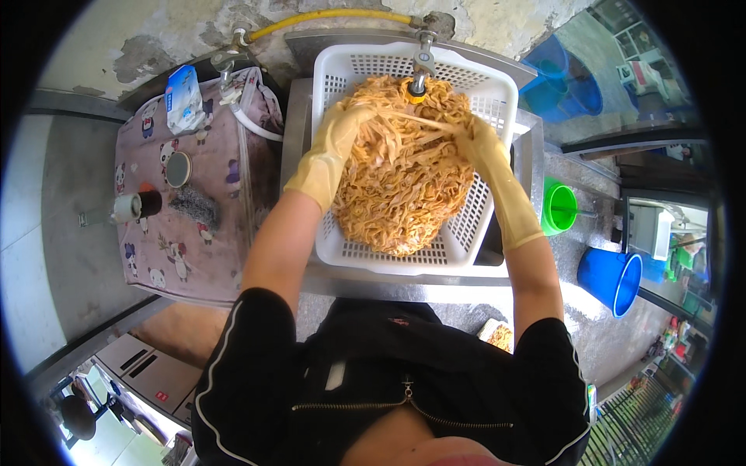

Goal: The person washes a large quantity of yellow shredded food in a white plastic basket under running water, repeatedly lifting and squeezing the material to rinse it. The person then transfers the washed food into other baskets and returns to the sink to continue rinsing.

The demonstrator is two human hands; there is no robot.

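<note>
A heap of wet, yellow-brown food strips (402,198) fills much of a white perforated plastic basket (332,253); what food they are I cannot tell. My left hand (348,125), in a yellow rubber glove, grips a bunch of strips at the heap's upper left. Across the heap, my right hand (477,138), gloved the same way, holds strips near the basket's right wall. A few pale strands stretch between both hands. The fingertips are partly buried among the strips. Directly above the heap hangs a metal tap (424,58) with a yellow-ringed spout.
The basket rests over a stainless-steel sink (297,128). Leftward, a panda-print cover (192,262) carries a blue-and-white packet (184,102), a steel-wool scourer (195,207) and a glass jar (108,211). A green bucket (559,207) and a blue bucket (609,279) stand right, on the floor.
</note>
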